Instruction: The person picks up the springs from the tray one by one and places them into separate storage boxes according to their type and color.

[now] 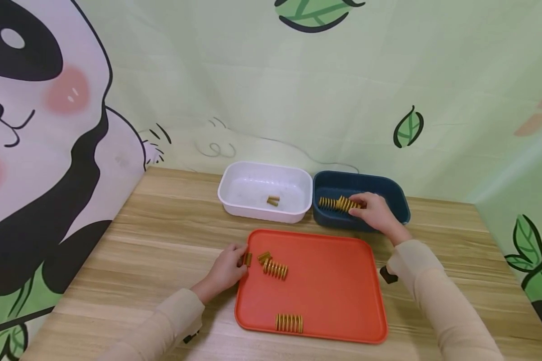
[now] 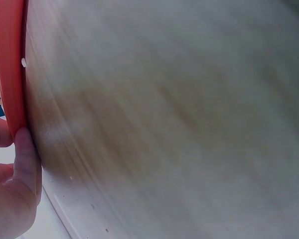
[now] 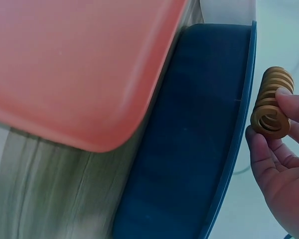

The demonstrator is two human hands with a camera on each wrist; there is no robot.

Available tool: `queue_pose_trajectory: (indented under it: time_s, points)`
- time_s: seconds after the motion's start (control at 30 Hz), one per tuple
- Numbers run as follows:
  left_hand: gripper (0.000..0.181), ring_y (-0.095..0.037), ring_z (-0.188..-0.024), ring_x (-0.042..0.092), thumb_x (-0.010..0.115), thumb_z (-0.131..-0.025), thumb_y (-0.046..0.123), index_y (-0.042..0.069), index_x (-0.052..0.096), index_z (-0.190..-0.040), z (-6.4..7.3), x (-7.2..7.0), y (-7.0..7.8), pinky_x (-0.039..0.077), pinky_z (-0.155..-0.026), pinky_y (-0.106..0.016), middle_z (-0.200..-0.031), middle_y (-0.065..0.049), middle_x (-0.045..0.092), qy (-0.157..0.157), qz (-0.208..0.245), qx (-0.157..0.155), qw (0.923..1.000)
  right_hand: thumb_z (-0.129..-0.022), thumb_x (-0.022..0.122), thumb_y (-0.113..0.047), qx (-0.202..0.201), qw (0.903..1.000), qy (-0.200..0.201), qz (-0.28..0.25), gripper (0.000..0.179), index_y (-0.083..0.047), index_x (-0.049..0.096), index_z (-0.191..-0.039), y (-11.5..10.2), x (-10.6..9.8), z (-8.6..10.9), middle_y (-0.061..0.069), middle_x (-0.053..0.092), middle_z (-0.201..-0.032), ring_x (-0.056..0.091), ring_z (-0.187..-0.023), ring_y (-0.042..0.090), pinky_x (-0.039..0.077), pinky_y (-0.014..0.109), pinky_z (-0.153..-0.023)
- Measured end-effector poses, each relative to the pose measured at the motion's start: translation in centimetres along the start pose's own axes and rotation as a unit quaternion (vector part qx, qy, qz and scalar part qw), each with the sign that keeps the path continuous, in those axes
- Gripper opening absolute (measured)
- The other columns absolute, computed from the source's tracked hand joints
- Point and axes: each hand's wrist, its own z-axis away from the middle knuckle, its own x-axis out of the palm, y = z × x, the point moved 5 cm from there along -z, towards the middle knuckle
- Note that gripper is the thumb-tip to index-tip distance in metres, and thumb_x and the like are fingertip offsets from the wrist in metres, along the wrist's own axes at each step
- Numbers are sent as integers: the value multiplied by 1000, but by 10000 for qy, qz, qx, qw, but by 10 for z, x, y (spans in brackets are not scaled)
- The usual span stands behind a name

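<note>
At the left rim of the red tray (image 1: 316, 291), my left hand (image 1: 226, 265) has its thumb and a finger at the ends of a small gold spring (image 1: 248, 259). In the left wrist view the fingers (image 2: 26, 154) touch the tray's rim (image 2: 10, 64), and that spring is hidden. My right hand (image 1: 376, 213) pinches a large gold coil spring (image 3: 272, 102) above the dark blue bin (image 1: 363, 181). Another large spring (image 1: 327, 202) shows inside that bin. On the tray, a small spring (image 1: 264, 257) lies against a large spring (image 1: 275, 269); one more large spring (image 1: 289, 323) lies by the near rim.
A white bin (image 1: 265, 214) stands left of the blue one, with two small springs (image 1: 273, 200) in it. Both bins sit behind the tray on the wooden table (image 1: 176, 220). A printed cloth (image 1: 262, 90) rises behind the table.
</note>
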Motion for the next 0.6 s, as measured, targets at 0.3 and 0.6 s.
queue_pose_trajectory:
  time_s: [0.3, 0.6]
  points:
    - [53, -16, -76, 48, 60, -73, 0, -9, 46, -123, 0, -1, 1, 41, -63, -25, -109, -17, 51, 24, -12, 24, 10000, -83, 59, -13, 223, 9996, -130, -89, 37, 4, 55, -115, 3, 5, -10, 23, 56, -109, 52, -94, 32, 44, 44, -82]
    - [53, -15, -73, 48, 60, -73, -2, -9, 46, -123, 1, 0, 1, 42, -61, -23, -106, -17, 50, 27, 26, 26, 10000, -82, 59, -13, 294, 9993, -217, -28, 37, 4, 55, -115, 9, 11, -18, 23, 58, -108, 54, -94, 32, 45, 44, -82]
